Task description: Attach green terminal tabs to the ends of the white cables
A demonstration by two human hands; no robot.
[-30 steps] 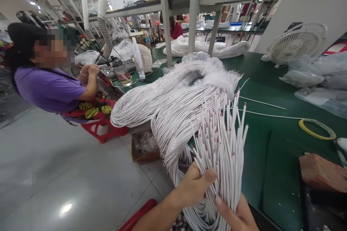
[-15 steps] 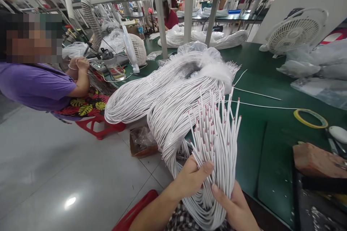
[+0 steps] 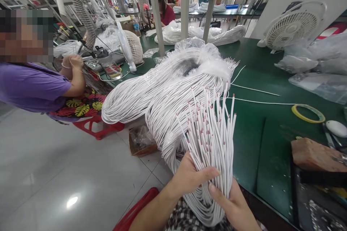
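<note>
A thick bundle of white cables (image 3: 214, 144) with reddish tips stands fanned upward over my lap. My left hand (image 3: 193, 177) wraps it from the left, its thumb laid across the front of the strands. On the right side my right hand (image 3: 227, 198) also grips the bundle, a little lower, with its thumb pressed on the front. The fingers behind the strands are hidden. Below my hands the cables bend in a loop. Just beyond, larger coils of white cable (image 3: 168, 104) lie on the green table (image 3: 248, 144), partly in clear plastic, and hang over its edge.
A co-worker in a purple shirt (image 3: 32, 85) sits at left. Yellow tape (image 3: 308, 113), a brown block (image 3: 316, 155) and plastic bags (image 3: 320, 83) lie on the right. A white fan (image 3: 292, 30) stands behind them. A cardboard box (image 3: 142, 140) sits on the floor.
My left thumb has slid further right across the cables. The bundle's tips have shifted slightly left and spread a bit wider. The whole view has moved a little.
</note>
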